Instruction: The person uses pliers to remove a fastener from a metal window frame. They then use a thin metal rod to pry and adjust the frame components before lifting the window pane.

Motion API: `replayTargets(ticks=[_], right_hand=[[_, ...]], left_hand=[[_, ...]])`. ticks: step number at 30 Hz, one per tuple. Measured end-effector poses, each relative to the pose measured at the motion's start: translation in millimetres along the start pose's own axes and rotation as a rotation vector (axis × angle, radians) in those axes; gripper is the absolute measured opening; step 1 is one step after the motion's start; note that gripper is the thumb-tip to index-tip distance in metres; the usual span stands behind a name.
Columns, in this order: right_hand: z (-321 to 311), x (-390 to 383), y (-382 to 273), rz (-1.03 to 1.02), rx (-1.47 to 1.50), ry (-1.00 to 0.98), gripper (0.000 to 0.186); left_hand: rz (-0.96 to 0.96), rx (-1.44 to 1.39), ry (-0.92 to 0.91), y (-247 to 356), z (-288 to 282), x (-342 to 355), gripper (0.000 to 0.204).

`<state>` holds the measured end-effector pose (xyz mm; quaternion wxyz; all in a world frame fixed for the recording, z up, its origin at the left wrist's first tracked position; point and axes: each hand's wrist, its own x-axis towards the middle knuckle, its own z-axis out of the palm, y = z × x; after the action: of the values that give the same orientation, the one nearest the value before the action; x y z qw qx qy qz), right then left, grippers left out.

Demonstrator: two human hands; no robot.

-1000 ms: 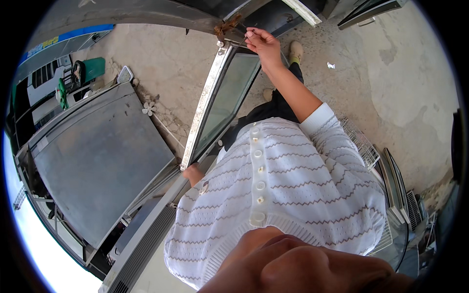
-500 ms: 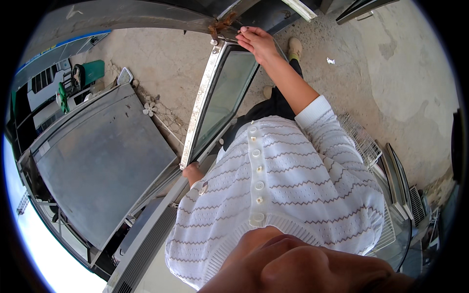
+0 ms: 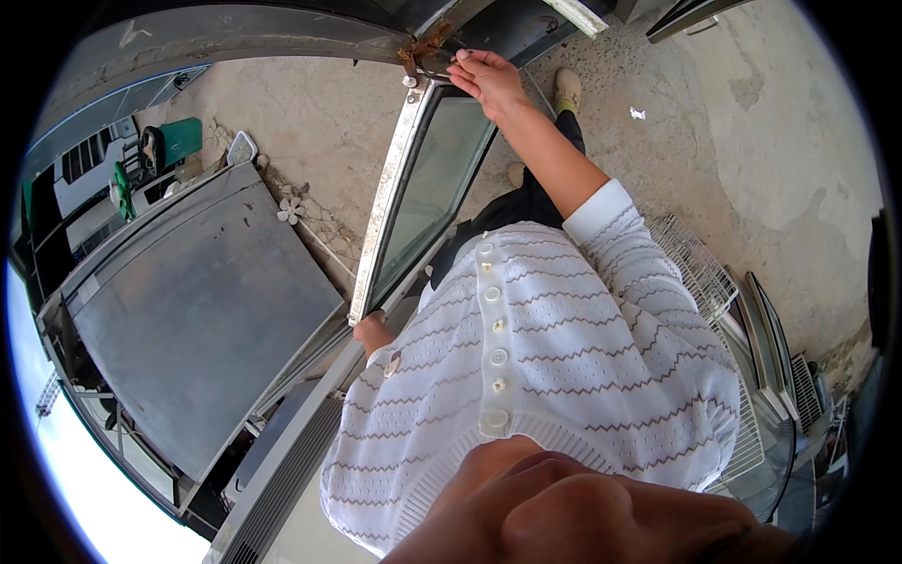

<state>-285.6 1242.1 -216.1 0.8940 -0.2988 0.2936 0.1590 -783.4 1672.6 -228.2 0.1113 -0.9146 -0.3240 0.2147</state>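
Note:
A glass door with a worn, light metal edge and dark seal stands open in front of me, like that of a display cooler. My left hand closes on the near lower end of its edge; part of the fingers is hidden behind it. Beyond the far end, my right hand has curled fingers pinched together beside a rusty hinge bracket on the dark cabinet frame. Whatever is between those fingertips is too small to make out. A pale knob-like fitting sits at the door's far corner.
A large grey metal cabinet lies on the left, with a small white fan blade by it. Wire racks and loose door panels stand at right. White scrap lies on the concrete floor.
My right hand has shifted slightly left, its fingers still pinched near the hinge bracket. The left hand keeps its hold on the door, which has barely moved.

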Motion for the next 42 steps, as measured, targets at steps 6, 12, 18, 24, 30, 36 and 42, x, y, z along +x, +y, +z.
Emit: replayTargets(ticks=[6, 12, 18, 24, 30, 36, 42], right_hand=[[-2.5, 5.5, 7.9, 0.057, 0.083, 0.016, 0.017], [1.2, 5.5, 7.1, 0.106, 0.179, 0.048, 0.016], [4.9, -2.1, 5.7, -0.123, 0.093, 0.020, 0.016], [16.8, -12.2, -2.4, -0.688, -0.368, -0.064, 0.011], [33.1, -39.1, -7.6, -1.376, -1.133, -0.164, 0.009], [31.6, -42.3, -4.2, -1.215, -0.952, -0.096, 0.007], [24.5, -35.4, 1.0, -1.092, -0.802, -0.055, 0.005]], left_hand=[[-0.025, 0.203, -0.334, 16.4, -26.4, 1.7, 0.040], [-0.056, 0.195, -0.291, 8.1, -15.4, 4.2, 0.040], [-0.151, 0.195, -0.344, 8.7, -9.7, 7.3, 0.041], [-0.129, 0.113, -0.200, 36.4, -38.7, -3.6, 0.032], [0.155, 0.083, 0.020, 44.9, -57.0, -17.9, 0.020], [-0.014, 0.056, 0.103, -9.9, 19.7, 2.3, 0.019], [0.114, 0.023, 0.137, -11.0, 18.9, 1.3, 0.018]])
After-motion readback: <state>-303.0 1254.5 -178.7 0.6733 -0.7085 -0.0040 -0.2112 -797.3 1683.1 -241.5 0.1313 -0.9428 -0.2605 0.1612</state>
